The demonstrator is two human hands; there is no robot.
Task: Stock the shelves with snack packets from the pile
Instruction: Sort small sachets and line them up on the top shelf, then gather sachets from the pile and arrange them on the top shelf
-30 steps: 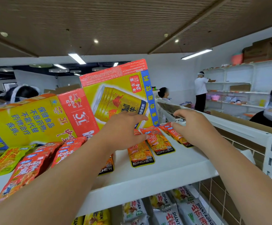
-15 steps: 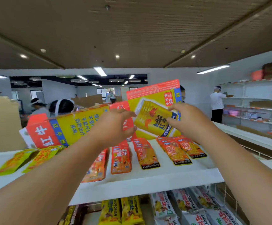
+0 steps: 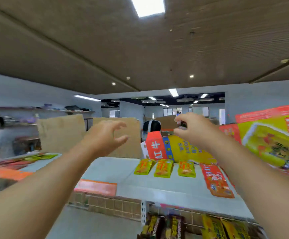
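— The left hand point(image 3: 105, 137) and right hand point(image 3: 192, 130) are hovering over the shelf point(image 3: 109, 169), fingers loosely spread, holding nothing.
— And the snack packets point(image 3: 163, 168)?
— They're lying in a row near its back edge.

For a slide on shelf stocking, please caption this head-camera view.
Both empty, the left hand and right hand reach above a white shelf top bearing three yellow-green snack packets.

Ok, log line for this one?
left hand: raised, empty | right hand: raised, empty | top shelf: three yellow-green snack packets, red snack packet beside | Red Bull carton: behind them
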